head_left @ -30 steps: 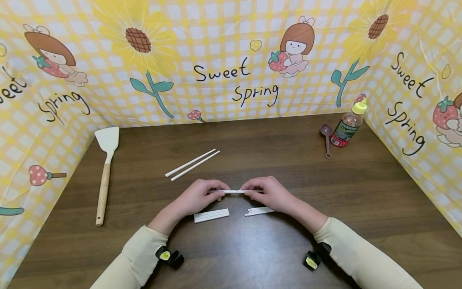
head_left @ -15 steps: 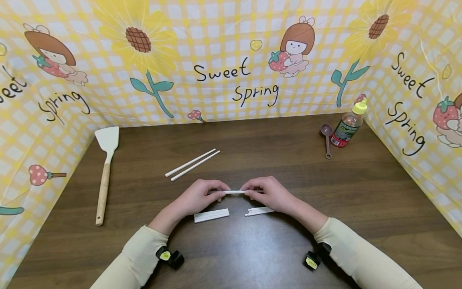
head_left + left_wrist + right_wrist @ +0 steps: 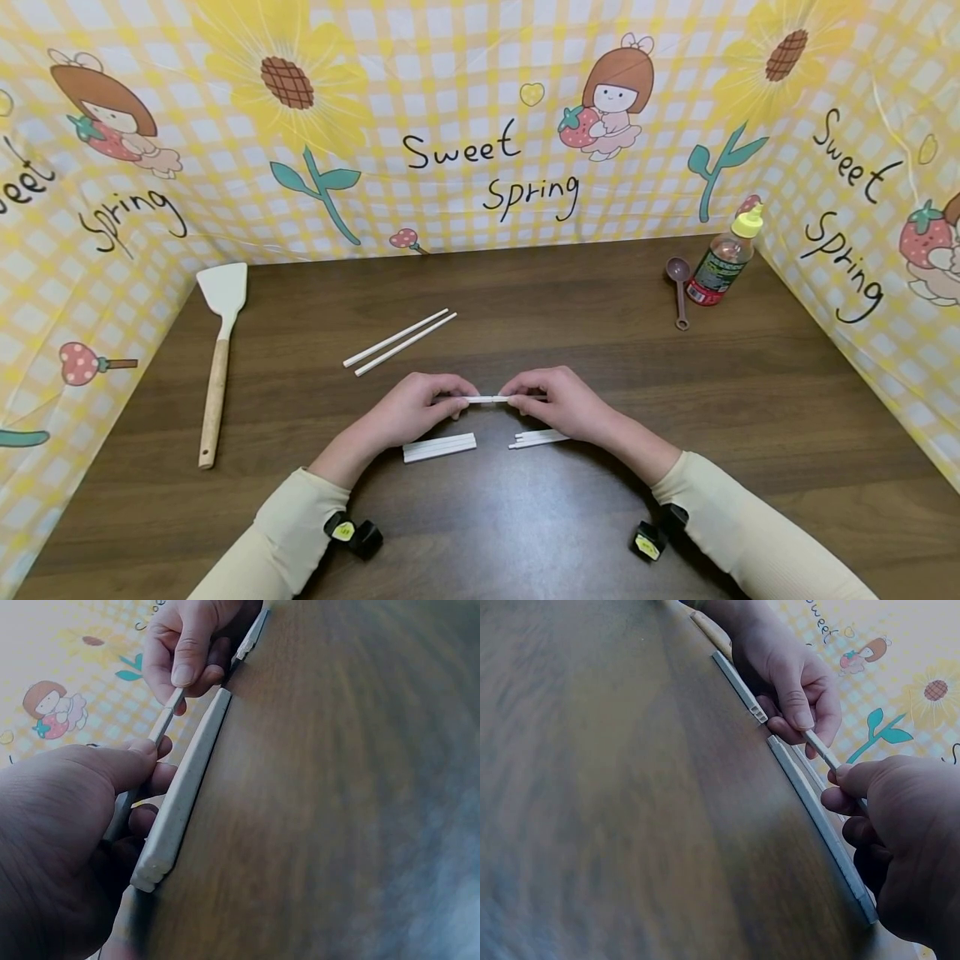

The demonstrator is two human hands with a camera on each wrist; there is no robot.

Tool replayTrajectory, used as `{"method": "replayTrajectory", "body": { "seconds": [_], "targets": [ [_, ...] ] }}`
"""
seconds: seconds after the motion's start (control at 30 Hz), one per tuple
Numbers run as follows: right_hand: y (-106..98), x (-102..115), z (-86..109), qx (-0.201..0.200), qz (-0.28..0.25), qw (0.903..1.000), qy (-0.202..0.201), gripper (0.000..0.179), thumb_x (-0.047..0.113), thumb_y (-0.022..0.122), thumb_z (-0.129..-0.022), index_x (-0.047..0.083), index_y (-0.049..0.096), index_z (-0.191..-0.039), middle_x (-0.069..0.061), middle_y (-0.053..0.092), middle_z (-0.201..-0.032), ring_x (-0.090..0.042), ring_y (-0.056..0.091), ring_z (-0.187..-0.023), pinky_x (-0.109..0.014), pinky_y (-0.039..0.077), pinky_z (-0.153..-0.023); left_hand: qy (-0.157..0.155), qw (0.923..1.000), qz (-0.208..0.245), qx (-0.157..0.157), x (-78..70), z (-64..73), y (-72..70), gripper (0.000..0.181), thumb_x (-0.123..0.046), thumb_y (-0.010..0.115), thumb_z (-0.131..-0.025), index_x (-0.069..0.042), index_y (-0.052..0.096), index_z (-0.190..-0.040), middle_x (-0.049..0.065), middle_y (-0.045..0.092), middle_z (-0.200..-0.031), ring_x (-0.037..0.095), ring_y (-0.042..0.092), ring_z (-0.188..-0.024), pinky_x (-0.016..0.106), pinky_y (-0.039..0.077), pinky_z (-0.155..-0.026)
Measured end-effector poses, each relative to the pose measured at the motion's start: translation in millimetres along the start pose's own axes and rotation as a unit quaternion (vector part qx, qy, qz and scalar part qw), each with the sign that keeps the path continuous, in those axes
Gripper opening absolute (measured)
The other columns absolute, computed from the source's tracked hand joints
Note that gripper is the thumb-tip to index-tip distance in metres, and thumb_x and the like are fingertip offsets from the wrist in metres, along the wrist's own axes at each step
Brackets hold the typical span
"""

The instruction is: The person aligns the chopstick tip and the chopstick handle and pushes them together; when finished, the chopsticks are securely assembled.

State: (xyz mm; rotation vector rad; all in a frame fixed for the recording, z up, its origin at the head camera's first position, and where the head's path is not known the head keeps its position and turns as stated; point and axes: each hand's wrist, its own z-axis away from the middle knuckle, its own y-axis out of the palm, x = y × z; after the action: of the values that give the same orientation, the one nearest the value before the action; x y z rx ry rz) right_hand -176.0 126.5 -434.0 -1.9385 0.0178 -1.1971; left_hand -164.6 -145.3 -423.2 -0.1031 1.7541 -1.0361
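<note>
Between thumb and fingers, my left hand (image 3: 420,407) pinches a thin white chopstick piece (image 3: 478,399). From the other side my right hand (image 3: 558,402) pinches a second chopstick piece (image 3: 501,398). The two meet end to end in a line, with a narrow seam showing between the hands. Most of their length is hidden by the palms. Below the left hand lies a row of several white chopstick pieces (image 3: 439,447), side by side. Another group of chopstick pieces (image 3: 538,438), with narrower tips, lies beside the right hand, which partly covers it.
Two long white chopsticks (image 3: 395,337) lie slanted beyond the left hand. A white spatula (image 3: 216,367) with a wooden handle is at the left. A brown measuring spoon (image 3: 679,292) and a yellow-capped bottle (image 3: 723,262) stand at the back right, near the patterned cloth (image 3: 465,183).
</note>
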Motion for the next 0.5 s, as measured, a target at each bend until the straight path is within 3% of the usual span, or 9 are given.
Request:
{"method": "replayTrajectory", "body": {
  "seconds": [0.5],
  "targets": [
    [0.2,0.6,0.3,-0.002,0.0,1.0,-0.002,0.012,0.013,0.069,-0.098,0.018,0.076,-0.106,0.012,0.069,-0.085,-0.004,0.06,-0.076,-0.027,0.05,-0.072,-0.004,0.9999,-0.01,0.001,0.3,0.6,0.1,0.013,-0.011,0.068,-0.098,-0.018,0.073,-0.107,-0.013,0.065,-0.075,0.003,0.059,-0.069,0.028,0.047,-0.069]
  ]
}}
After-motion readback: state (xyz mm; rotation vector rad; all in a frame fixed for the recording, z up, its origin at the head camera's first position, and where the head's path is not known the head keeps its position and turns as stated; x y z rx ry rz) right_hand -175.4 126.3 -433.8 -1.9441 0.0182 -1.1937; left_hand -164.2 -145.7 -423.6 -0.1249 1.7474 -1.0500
